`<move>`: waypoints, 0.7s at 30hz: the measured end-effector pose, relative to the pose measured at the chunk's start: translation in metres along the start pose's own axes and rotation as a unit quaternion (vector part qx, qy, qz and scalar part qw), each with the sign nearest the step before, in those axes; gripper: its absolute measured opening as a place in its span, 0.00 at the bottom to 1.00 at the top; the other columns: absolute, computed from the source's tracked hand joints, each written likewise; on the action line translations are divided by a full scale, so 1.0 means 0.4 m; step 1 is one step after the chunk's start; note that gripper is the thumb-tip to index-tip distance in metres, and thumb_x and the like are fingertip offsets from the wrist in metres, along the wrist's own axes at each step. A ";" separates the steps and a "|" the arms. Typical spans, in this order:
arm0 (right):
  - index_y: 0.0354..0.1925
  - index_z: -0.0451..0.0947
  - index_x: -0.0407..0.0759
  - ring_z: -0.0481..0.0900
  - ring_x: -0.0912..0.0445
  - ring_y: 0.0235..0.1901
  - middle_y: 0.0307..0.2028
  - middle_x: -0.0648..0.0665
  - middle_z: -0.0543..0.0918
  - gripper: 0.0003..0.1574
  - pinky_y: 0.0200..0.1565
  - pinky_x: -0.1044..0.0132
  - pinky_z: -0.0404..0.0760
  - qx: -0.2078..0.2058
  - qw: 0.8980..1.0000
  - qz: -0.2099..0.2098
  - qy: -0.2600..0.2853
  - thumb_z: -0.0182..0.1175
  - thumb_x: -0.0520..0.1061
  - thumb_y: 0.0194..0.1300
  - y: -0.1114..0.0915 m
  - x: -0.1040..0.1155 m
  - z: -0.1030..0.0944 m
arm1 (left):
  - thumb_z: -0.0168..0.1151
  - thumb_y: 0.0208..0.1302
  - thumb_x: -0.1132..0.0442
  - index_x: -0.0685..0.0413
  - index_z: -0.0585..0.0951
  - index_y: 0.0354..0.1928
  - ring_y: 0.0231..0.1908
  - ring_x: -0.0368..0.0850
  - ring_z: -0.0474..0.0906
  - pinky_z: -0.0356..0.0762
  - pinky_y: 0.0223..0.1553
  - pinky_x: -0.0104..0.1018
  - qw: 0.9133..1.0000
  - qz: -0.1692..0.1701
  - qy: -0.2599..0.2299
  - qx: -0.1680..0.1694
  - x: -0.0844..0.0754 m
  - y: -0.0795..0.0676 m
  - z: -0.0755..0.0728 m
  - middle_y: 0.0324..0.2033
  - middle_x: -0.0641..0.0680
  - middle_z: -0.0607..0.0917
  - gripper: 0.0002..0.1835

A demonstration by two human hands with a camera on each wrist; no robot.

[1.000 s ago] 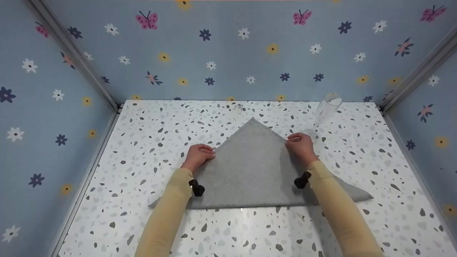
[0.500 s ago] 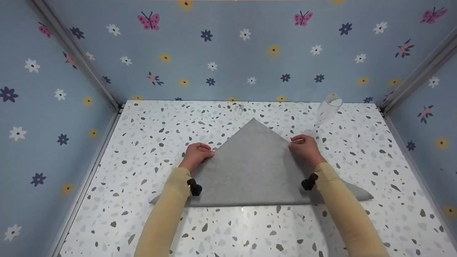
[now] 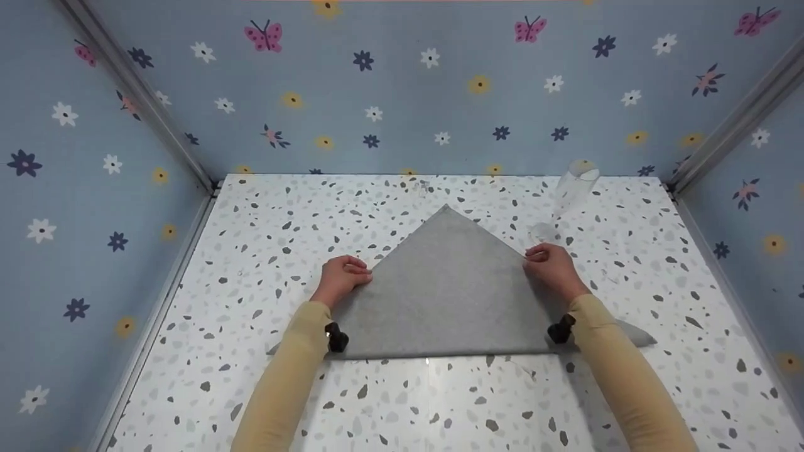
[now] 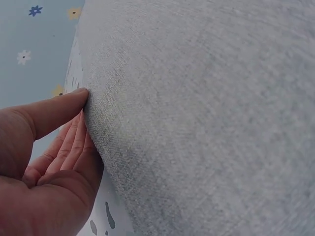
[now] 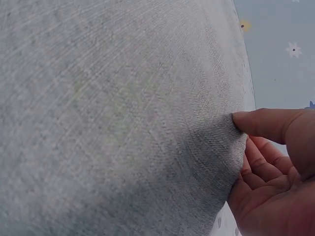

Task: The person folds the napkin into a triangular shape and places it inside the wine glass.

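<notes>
A grey cloth (image 3: 433, 295), folded into a triangle, lies on the speckled table with its point toward the back wall and its fold along the front. My left hand (image 3: 341, 277) pinches the cloth's left slanted edge, thumb on top and fingers beneath, as the left wrist view shows. On the opposite slanted edge, my right hand (image 3: 554, 270) pinches the cloth in the same way between thumb (image 5: 261, 122) and fingers. Part of each lower corner is hidden under the forearms.
A clear, tall glass-like vessel (image 3: 575, 188) stands at the back right, behind my right hand. Blue flower-and-butterfly panels (image 3: 402, 81) with metal corner posts enclose the table (image 3: 251, 213) at the back and both sides.
My right hand has slid along the slanted edge, outward to the right and toward me. The left hand has shifted slightly left and nearer. The cloth keeps its triangular shape.
</notes>
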State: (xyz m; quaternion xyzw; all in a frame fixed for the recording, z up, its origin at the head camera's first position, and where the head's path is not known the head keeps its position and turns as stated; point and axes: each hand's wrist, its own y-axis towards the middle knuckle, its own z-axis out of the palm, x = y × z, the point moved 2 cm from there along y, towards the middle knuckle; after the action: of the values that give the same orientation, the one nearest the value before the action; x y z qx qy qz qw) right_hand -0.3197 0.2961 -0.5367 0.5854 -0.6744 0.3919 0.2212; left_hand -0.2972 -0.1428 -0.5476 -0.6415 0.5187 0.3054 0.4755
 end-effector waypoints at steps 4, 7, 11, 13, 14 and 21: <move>0.50 0.74 0.32 0.77 0.49 0.42 0.46 0.34 0.80 0.19 0.41 0.62 0.76 -0.001 1.000 0.010 -0.010 0.61 0.42 0.64 -0.012 -0.005 -0.004 | 0.70 0.55 0.69 0.65 0.79 0.44 0.40 0.46 0.82 0.77 0.42 0.35 1.000 0.005 0.014 0.005 0.003 -0.011 0.003 0.37 0.57 0.86 0.16; 0.49 0.74 0.33 0.77 0.49 0.42 0.45 0.35 0.80 0.19 0.42 0.60 0.76 -0.001 1.000 0.014 -0.016 0.61 0.42 0.63 -0.020 -0.007 -0.005 | 0.71 0.55 0.68 0.65 0.79 0.44 0.41 0.46 0.82 0.76 0.43 0.35 1.000 0.004 0.018 0.004 0.005 -0.018 0.002 0.37 0.57 0.86 0.15; 0.49 0.74 0.33 0.77 0.49 0.42 0.44 0.36 0.80 0.18 0.43 0.59 0.76 -0.003 1.000 0.018 -0.022 0.61 0.42 0.63 -0.028 -0.010 -0.005 | 0.70 0.55 0.67 0.64 0.79 0.44 0.40 0.46 0.82 0.76 0.43 0.35 1.000 0.004 0.023 0.009 0.008 -0.026 0.003 0.37 0.57 0.87 0.15; 0.48 0.74 0.34 0.78 0.49 0.42 0.44 0.36 0.80 0.18 0.43 0.60 0.76 -0.001 1.000 0.018 -0.025 0.61 0.42 0.63 -0.031 -0.013 -0.006 | 0.70 0.56 0.68 0.65 0.79 0.44 0.40 0.46 0.82 0.76 0.44 0.35 1.000 0.003 0.022 0.015 0.010 -0.032 0.003 0.38 0.58 0.86 0.15; 0.48 0.74 0.34 0.78 0.49 0.42 0.44 0.36 0.81 0.18 0.43 0.60 0.76 0.000 1.000 0.018 -0.025 0.61 0.42 0.63 -0.033 -0.013 -0.006 | 0.70 0.56 0.68 0.65 0.79 0.44 0.40 0.45 0.82 0.76 0.43 0.35 1.000 0.002 0.020 0.017 0.012 -0.033 0.003 0.38 0.58 0.86 0.15; 0.52 0.73 0.35 0.77 0.49 0.44 0.48 0.35 0.80 0.20 0.44 0.60 0.75 0.012 0.999 0.048 0.003 0.61 0.42 0.64 -0.041 -0.009 -0.009 | 0.70 0.55 0.68 0.64 0.79 0.45 0.39 0.44 0.82 0.76 0.41 0.34 1.000 -0.017 0.010 0.020 0.010 -0.038 0.007 0.37 0.57 0.86 0.16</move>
State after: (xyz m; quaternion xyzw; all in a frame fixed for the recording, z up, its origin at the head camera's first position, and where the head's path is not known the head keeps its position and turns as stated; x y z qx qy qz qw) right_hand -0.3036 0.3011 -0.5329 0.5537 -0.6964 0.4121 0.1966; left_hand -0.2811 -0.1415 -0.5477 -0.6435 0.5184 0.2807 0.4883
